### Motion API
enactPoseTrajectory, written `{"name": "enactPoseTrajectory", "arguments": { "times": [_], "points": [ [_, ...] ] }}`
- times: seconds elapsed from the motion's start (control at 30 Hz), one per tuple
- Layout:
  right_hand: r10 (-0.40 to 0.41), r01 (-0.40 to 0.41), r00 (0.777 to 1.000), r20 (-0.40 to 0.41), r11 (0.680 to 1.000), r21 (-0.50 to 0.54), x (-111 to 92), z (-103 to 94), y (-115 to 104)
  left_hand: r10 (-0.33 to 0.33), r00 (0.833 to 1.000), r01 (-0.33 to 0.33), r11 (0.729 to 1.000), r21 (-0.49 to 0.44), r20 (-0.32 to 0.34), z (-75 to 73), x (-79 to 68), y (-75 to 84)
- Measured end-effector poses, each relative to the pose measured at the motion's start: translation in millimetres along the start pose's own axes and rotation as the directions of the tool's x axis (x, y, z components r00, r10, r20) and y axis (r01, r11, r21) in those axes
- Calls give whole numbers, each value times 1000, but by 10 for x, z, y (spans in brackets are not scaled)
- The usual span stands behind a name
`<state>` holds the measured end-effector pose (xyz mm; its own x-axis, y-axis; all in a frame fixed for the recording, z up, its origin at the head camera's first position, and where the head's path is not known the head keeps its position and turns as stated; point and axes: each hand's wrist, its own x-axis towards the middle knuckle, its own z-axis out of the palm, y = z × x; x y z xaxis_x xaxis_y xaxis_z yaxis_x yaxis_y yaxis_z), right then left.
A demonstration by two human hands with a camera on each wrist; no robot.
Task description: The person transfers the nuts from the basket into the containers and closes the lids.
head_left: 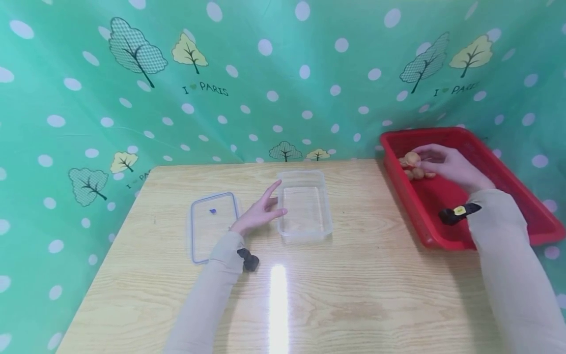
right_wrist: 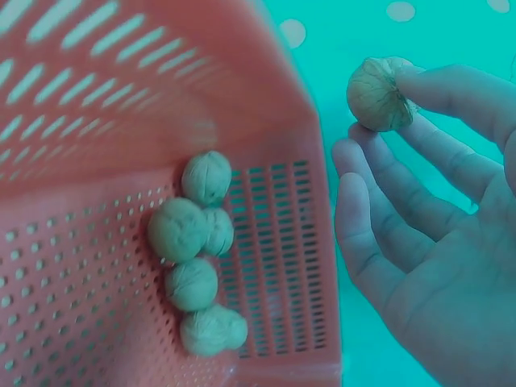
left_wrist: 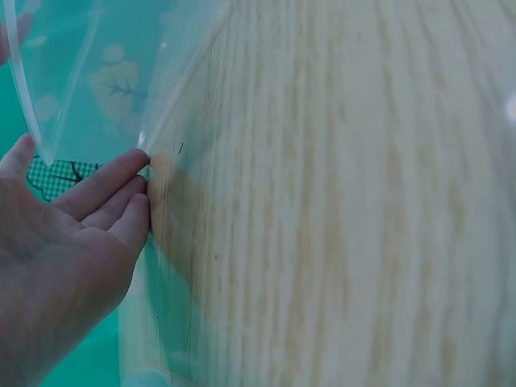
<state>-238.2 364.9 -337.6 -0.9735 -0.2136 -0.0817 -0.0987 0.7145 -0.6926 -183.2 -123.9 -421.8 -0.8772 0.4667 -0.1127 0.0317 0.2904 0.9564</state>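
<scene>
My right hand (head_left: 451,167) pinches a walnut (right_wrist: 377,95) between thumb and fingers, above the far left part of the red basket (head_left: 404,201). Several more walnuts (right_wrist: 193,284) lie clustered on the basket's floor. On the table, my left hand (head_left: 261,215) is at the left side of a clear plastic container (head_left: 305,232), thumb and fingers extended. The left wrist view shows the fingertips (left_wrist: 135,161) at the container's lower edge. Nothing is visible inside the container.
A clear lid (head_left: 213,236) with a blue seal lies flat left of the container, partly behind the left forearm. The wooden table (head_left: 353,295) ends at a green patterned cloth (head_left: 247,64) hanging behind. The basket's raised walls stand at the right.
</scene>
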Motion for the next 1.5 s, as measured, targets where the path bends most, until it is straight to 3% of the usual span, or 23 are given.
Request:
{"name": "enactPoseTrajectory", "arguments": {
  "times": [0.23, 0.4, 0.53, 0.9, 1.5],
  "points": [
    [-70, 71, 997, -16, 997, 37, 27, 63, -123, -11, 1000, 11, 1000, 5, 10, 3, -7, -16],
    [-110, 112, 994, -23, 988, 104, 61, 124, -198, -20, 1000, 20, 1000, -10, -7, -4, 76, -230],
    [-96, 98, 995, -23, 987, 128, 75, 182, -273, -13, 1000, 13, 1000, 0, -28, -3, 115, -347],
    [-45, 45, 999, -1, 995, 94, 109, 407, -464, -6, 999, 6, 1000, -18, -46, 2, 125, -379],
    [-200, 195, 979, 26, 973, 127, 220, 853, -649, -17, 999, 15, 999, -33, -44, -3, 140, -354]
  ]
}}
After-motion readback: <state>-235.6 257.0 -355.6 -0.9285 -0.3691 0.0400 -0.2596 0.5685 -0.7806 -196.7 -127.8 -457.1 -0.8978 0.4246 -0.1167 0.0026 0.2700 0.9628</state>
